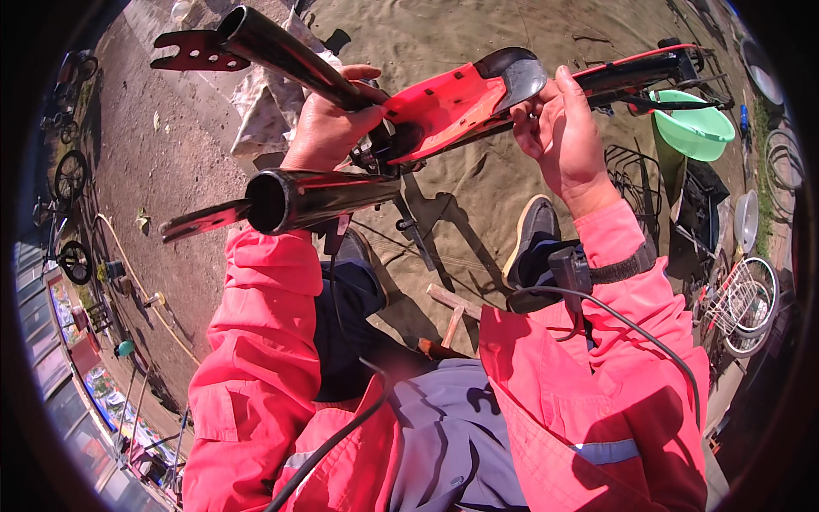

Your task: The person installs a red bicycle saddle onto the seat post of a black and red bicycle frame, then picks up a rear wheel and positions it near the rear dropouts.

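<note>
A black tubular fork (341, 194), its two thick open-ended legs pointing left, is held up in front of me. Flat slotted plates stick out beyond the tube ends. My left hand (322, 128) is closed around the farther leg near where the legs join. A red plastic mudguard (452, 109) with a black tip lies along the middle, its left end between the legs. My right hand (565, 141) has its fingers curled at the black tip, pinching its near edge; some fingertips are hidden. Black tubing with a thin red cable (636, 58) extends to the right.
A green basin (695, 128) stands at the right, near a black wire basket (633, 179). Farther right lie a metal bowl (746, 220) and a wheel with a white wire rack (735, 299). Cloth (271, 107) lies beyond my left hand. Bicycle wheels (73, 177) line the far left.
</note>
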`<state>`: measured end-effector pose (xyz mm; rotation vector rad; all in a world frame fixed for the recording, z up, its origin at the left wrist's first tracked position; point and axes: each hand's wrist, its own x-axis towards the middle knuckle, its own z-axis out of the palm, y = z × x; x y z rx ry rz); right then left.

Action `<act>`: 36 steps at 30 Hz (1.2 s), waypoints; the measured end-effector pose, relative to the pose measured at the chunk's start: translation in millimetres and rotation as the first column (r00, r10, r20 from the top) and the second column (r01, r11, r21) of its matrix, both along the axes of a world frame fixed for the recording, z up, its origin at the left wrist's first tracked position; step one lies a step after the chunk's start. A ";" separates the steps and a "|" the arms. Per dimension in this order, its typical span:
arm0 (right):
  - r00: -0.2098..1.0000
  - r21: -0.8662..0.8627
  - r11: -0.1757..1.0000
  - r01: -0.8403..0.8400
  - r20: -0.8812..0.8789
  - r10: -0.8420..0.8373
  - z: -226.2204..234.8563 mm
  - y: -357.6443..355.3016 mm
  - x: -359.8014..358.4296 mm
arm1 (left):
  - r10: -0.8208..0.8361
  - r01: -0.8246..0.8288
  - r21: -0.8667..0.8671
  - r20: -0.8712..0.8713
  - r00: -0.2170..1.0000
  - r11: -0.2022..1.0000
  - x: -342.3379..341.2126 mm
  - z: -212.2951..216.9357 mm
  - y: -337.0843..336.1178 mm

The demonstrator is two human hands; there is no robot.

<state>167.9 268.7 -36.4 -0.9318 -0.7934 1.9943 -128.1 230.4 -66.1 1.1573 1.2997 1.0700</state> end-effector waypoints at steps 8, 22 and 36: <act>0.941 -0.121 0.979 -0.167 0.277 0.194 -13.4 -27.1 -26.5 | -0.006 0.006 0.000 0.023 1.000 1.000 -2.4 -3.7 0.3; 0.927 -0.208 0.948 -0.240 0.241 0.288 -20.8 -27.5 -37.7 | -0.025 0.026 0.009 -0.034 0.999 1.000 -5.4 -7.2 1.5; 0.939 -0.229 0.946 -0.231 0.202 0.278 -27.3 -25.5 -37.1 | -0.008 0.011 0.043 -0.069 0.998 0.999 -4.7 -8.5 1.6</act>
